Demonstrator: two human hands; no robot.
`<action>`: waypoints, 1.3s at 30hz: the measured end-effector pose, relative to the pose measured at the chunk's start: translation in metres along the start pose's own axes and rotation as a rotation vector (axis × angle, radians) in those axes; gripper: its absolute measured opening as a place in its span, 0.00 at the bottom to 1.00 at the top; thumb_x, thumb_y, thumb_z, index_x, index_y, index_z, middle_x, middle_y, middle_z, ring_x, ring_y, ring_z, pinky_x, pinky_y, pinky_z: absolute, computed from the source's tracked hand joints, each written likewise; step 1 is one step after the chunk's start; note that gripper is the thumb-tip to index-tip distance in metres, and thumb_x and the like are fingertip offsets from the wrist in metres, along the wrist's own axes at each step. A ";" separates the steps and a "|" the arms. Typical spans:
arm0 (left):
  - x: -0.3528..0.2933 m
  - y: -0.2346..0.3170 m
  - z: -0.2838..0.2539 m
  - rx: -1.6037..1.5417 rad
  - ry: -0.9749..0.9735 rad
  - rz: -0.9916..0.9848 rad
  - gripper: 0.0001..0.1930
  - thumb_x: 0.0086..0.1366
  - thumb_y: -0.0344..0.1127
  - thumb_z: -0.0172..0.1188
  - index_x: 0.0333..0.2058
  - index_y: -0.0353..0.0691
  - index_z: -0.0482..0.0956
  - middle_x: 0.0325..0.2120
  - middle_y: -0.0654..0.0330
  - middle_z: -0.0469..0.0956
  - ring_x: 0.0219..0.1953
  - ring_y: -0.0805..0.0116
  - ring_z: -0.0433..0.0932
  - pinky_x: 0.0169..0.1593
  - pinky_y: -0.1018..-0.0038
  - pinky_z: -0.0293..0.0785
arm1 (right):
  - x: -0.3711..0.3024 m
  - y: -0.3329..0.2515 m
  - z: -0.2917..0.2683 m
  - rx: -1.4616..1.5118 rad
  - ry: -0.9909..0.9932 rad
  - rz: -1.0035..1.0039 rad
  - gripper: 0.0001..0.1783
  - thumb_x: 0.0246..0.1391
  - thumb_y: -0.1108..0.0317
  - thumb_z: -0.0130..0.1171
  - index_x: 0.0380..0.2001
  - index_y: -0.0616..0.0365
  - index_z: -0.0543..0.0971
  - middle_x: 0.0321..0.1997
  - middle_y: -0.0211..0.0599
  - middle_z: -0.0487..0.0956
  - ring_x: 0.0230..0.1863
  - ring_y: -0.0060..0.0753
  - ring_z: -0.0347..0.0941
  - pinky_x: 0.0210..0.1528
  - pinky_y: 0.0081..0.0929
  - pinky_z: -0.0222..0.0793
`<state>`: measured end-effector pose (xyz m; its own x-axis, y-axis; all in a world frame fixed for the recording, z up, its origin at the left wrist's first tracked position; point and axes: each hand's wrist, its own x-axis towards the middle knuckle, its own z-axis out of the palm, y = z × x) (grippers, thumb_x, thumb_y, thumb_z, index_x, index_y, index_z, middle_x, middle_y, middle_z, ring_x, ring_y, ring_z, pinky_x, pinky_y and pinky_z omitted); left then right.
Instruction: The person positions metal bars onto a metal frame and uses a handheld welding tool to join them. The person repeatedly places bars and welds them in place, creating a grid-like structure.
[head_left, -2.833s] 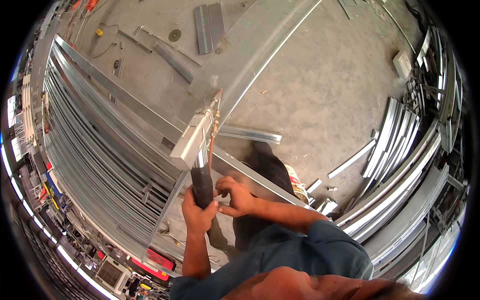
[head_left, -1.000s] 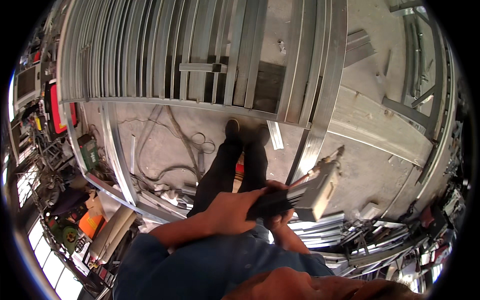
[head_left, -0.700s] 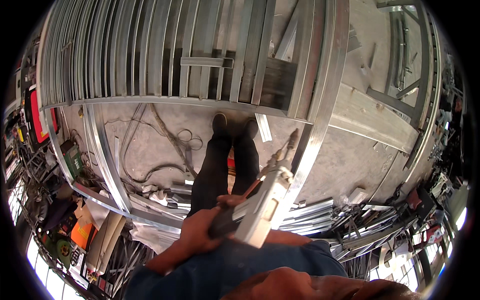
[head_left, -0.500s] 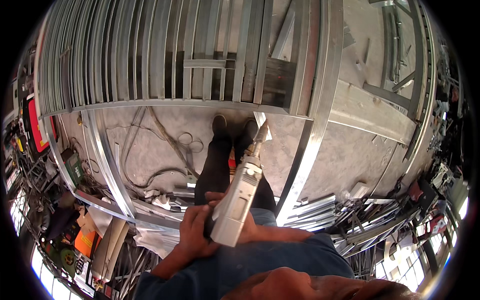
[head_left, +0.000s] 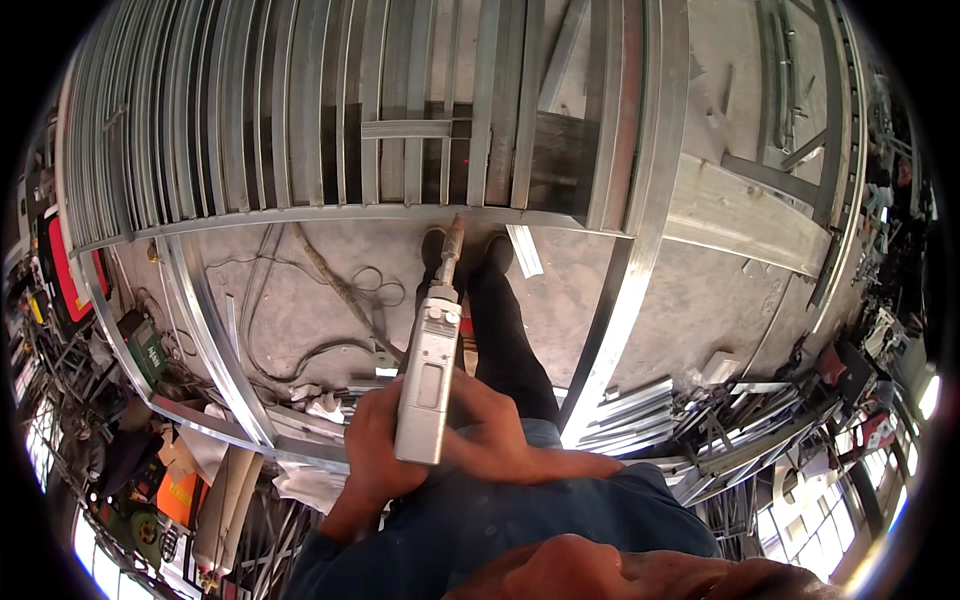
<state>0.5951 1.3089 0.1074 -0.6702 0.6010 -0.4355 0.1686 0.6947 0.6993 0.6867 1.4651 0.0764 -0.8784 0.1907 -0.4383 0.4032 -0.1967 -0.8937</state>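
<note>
A grey, boxy handheld laser welding gun points away from me, its copper-coloured nozzle close to the near rail of a metal frame. My left hand is closed around the gun's near end, on its left side. Against the right side of the body lies my right hand, smeared by motion; its fingertips are partly hidden by the gun. Beyond the rail run several parallel steel bars, with a short crosspiece lying across some of them. A small red dot shows among the bars.
Upright metal legs stand at left and right of me. Cables snake over the concrete floor at left. A white angled offcut lies near my right shoe. Stacked metal profiles lie at lower right, cluttered scraps at lower left.
The gun has swung left, its nozzle moving from over the white offcut to the frame's near rail. My right hand has shifted up along the gun's right side.
</note>
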 end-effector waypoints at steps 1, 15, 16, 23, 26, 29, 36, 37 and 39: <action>0.004 -0.002 0.000 0.032 0.025 0.078 0.29 0.53 0.35 0.67 0.54 0.33 0.74 0.45 0.46 0.78 0.42 0.44 0.80 0.45 0.58 0.77 | 0.002 -0.002 -0.001 -0.023 0.048 -0.017 0.34 0.54 0.59 0.68 0.62 0.59 0.74 0.65 0.55 0.71 0.64 0.55 0.72 0.64 0.40 0.69; 0.009 -0.015 0.003 -0.095 -0.055 0.140 0.35 0.57 0.31 0.63 0.61 0.17 0.64 0.50 0.35 0.78 0.51 0.42 0.82 0.55 0.61 0.78 | 0.003 0.002 0.001 -0.147 0.121 -0.080 0.31 0.52 0.63 0.70 0.58 0.62 0.76 0.40 0.44 0.79 0.33 0.46 0.79 0.33 0.36 0.76; 0.011 -0.015 0.003 -0.087 -0.054 0.143 0.35 0.58 0.31 0.63 0.61 0.17 0.64 0.50 0.35 0.78 0.50 0.42 0.82 0.55 0.61 0.78 | 0.003 0.003 0.001 -0.143 0.132 -0.086 0.30 0.51 0.64 0.70 0.58 0.62 0.76 0.40 0.44 0.79 0.33 0.46 0.79 0.33 0.36 0.76; 0.012 -0.012 0.008 -0.106 -0.046 0.124 0.34 0.57 0.30 0.62 0.61 0.19 0.66 0.48 0.38 0.80 0.46 0.46 0.84 0.52 0.62 0.80 | 0.002 0.005 -0.008 -0.170 0.119 -0.077 0.29 0.52 0.64 0.70 0.57 0.63 0.77 0.40 0.43 0.79 0.32 0.44 0.79 0.31 0.35 0.75; 0.018 -0.008 0.004 -0.062 -0.069 0.169 0.39 0.54 0.33 0.68 0.63 0.23 0.65 0.45 0.42 0.82 0.43 0.48 0.85 0.48 0.63 0.81 | 0.004 -0.002 -0.015 -0.207 0.118 -0.154 0.29 0.52 0.63 0.70 0.56 0.62 0.77 0.40 0.43 0.79 0.33 0.43 0.80 0.31 0.34 0.76; 0.026 0.003 0.001 -0.369 -0.005 -0.052 0.35 0.54 0.30 0.70 0.61 0.28 0.69 0.39 0.53 0.85 0.41 0.66 0.85 0.46 0.72 0.81 | 0.013 -0.011 -0.037 -0.308 0.042 -0.329 0.30 0.51 0.62 0.71 0.56 0.63 0.77 0.41 0.44 0.80 0.34 0.43 0.81 0.33 0.34 0.77; 0.080 0.037 -0.055 -0.699 0.164 -0.004 0.23 0.62 0.27 0.65 0.56 0.26 0.74 0.43 0.48 0.81 0.37 0.65 0.83 0.41 0.70 0.80 | 0.102 -0.022 -0.212 -0.705 0.863 -0.484 0.20 0.56 0.76 0.58 0.53 0.64 0.77 0.52 0.47 0.80 0.48 0.41 0.79 0.45 0.32 0.76; 0.089 0.042 -0.063 -0.735 0.144 -0.050 0.31 0.60 0.29 0.67 0.61 0.26 0.69 0.52 0.42 0.79 0.37 0.63 0.83 0.42 0.69 0.80 | 0.129 -0.024 -0.244 -0.704 0.930 -0.485 0.20 0.59 0.72 0.58 0.55 0.63 0.76 0.52 0.48 0.79 0.50 0.43 0.78 0.46 0.32 0.76; 0.110 0.049 -0.069 -0.806 0.183 0.003 0.31 0.63 0.33 0.66 0.62 0.26 0.68 0.51 0.41 0.79 0.35 0.64 0.83 0.38 0.69 0.79 | 0.180 -0.036 -0.288 -0.815 1.030 -0.395 0.24 0.63 0.62 0.58 0.58 0.64 0.74 0.52 0.51 0.79 0.53 0.47 0.77 0.53 0.37 0.74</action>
<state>0.4801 1.3819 0.1329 -0.7897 0.4800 -0.3820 -0.3525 0.1546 0.9229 0.5877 1.7837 0.0018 -0.5270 0.7938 0.3037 0.5228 0.5845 -0.6205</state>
